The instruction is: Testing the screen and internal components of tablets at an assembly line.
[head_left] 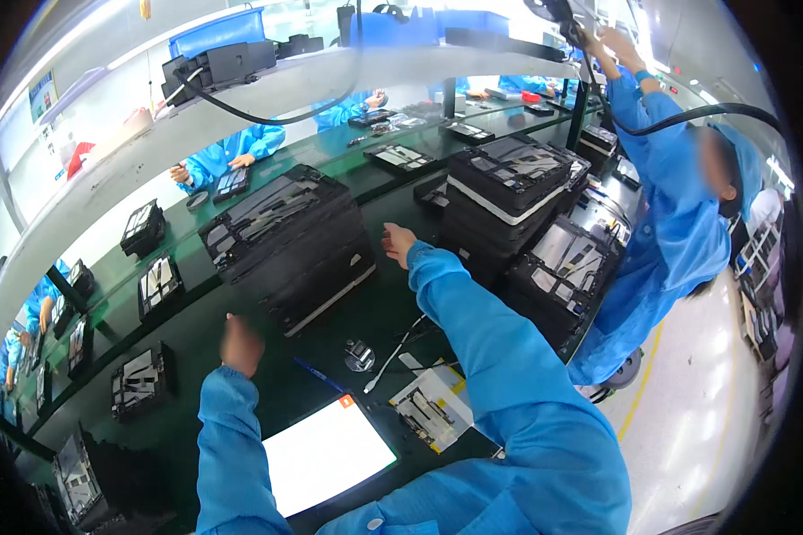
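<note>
A tall stack of black trays [321, 259], topped by an opened flat device with exposed inner parts, stands on the dark green bench. My left hand [241, 346] is near its left front side, blurred, so its grip does not show. Off the right side of the stack is my right hand [399, 243], fingers slightly bent and apart, with nothing visible in it. Between my forearms lies a tablet with a bright white screen [328, 453]. Beside it are a blue pen [318, 374], a white cable [393, 357] and a small clear round object [359, 357].
More black stacks [509, 187] stand to the right, and a flat box with small parts [433, 410] lies near my right forearm. Overhead runs a grey shelf [330, 80] with a hanging black cable. A blue-clad co-worker [669, 214] reaches up at right. Opened devices [159, 283] line the bench.
</note>
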A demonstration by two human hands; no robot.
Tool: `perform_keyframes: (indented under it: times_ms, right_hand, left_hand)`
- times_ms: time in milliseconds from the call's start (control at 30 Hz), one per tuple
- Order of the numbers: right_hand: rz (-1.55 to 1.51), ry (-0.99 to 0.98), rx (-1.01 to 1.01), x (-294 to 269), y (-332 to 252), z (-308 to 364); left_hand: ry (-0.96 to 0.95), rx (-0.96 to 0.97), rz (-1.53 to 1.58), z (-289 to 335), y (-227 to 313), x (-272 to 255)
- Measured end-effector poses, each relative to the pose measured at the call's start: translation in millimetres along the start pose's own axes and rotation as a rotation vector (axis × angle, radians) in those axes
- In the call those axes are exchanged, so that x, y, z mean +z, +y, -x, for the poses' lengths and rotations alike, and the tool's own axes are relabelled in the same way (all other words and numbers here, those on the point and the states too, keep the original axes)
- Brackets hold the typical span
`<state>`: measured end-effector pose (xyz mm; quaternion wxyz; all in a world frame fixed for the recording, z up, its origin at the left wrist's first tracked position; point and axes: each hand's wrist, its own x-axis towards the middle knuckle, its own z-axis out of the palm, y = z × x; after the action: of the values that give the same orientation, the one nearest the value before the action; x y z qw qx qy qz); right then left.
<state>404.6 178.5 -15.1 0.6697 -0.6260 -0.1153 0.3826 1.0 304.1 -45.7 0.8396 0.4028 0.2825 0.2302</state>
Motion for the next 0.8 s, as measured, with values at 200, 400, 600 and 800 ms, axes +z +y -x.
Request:
perform_keyframes:
  times_ms: [200,400,600,800]
  right_hand:
    - [-0.071,-0.133,0.035,-22,47,-87]
    - [-0.028,-0.285,0.091,57,30,-5]
    - [-0.017,-0.372,0.072,46,42,-13]
    - [0.140,-0.348,0.142,42,30,13]
  left_hand:
    - [-0.626,-0.151,0.434,-88,-23,3]
    - [0.289,0.056,0.190,-25,7,27]
    - [0.257,0.283,0.045,-48,-17,14]
    - [0.200,0.199,0.171,-39,4,-10]
